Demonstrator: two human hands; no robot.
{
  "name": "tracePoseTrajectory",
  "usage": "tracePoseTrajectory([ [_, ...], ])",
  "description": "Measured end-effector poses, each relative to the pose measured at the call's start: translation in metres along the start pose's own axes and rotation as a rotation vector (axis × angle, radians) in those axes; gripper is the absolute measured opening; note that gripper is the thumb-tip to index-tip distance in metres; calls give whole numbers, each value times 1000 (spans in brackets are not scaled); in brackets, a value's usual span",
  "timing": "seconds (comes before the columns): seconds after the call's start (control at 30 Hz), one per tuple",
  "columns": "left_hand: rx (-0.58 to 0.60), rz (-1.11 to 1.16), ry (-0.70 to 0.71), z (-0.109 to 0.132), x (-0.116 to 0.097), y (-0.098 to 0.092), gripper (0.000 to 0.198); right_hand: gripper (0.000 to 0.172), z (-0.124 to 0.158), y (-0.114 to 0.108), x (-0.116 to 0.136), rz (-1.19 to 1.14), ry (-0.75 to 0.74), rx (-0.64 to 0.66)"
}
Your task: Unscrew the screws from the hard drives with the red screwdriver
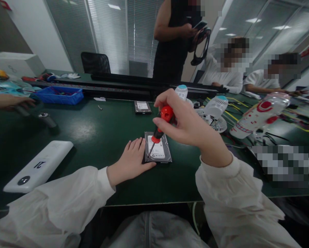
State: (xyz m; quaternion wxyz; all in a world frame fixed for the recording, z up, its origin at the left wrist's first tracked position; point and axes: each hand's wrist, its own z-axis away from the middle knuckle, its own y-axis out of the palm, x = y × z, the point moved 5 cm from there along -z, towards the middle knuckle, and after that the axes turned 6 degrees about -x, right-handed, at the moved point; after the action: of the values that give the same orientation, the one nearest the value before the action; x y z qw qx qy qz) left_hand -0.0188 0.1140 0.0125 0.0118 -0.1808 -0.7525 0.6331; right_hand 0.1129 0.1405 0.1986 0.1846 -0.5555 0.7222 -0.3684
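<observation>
A hard drive (166, 148) lies flat on the green table (113, 120) in front of me, its white label facing up. My right hand (184, 124) is closed around the red and black handle of a screwdriver (157, 133). The shaft slants down to the left, and its tip meets the drive near the lower left corner. Flat on the table, my left hand (132, 158) rests with its fingers spread against the drive's left edge, the thumb along the near edge. Farther back lies a second hard drive (142, 107).
On the left are a white power bank (41, 165), a metal cylinder (47, 120), a blue tray (60, 95) and another person's hand (17, 100). White handheld fans (216, 106) and a tilted bottle (260, 115) stand right, near cables. A person (173, 44) stands behind the table.
</observation>
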Motion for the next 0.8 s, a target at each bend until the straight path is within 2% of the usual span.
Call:
tracePoseTrajectory([
  [0.1, -6, -3, 4, 0, 1, 1, 100, 33, 0, 1, -2, 109, 44, -9],
  [0.27, -31, 8, 16, 0, 1, 2, 99, 22, 0, 1, 5, -42, -67, 29],
  [0.37, -41, 2, 14, 1, 2, 2, 97, 18, -1, 1, 5, -76, -71, 8],
  [0.47, -41, -4, 14, 1, 1, 2, 96, 29, -1, 1, 1, 38, -6, -37],
  [0.57, -33, -2, 10, 0, 0, 1, 98, 35, -1, 1, -2, 111, 37, 1],
  [0.7, 8, -2, -5, 0, -1, 0, 100, 22, -1, 1, 2, -50, -43, 48],
  [0.8, 18, 2, -4, 0, -1, -1, 98, 22, 0, 1, 4, -98, -60, 40],
])
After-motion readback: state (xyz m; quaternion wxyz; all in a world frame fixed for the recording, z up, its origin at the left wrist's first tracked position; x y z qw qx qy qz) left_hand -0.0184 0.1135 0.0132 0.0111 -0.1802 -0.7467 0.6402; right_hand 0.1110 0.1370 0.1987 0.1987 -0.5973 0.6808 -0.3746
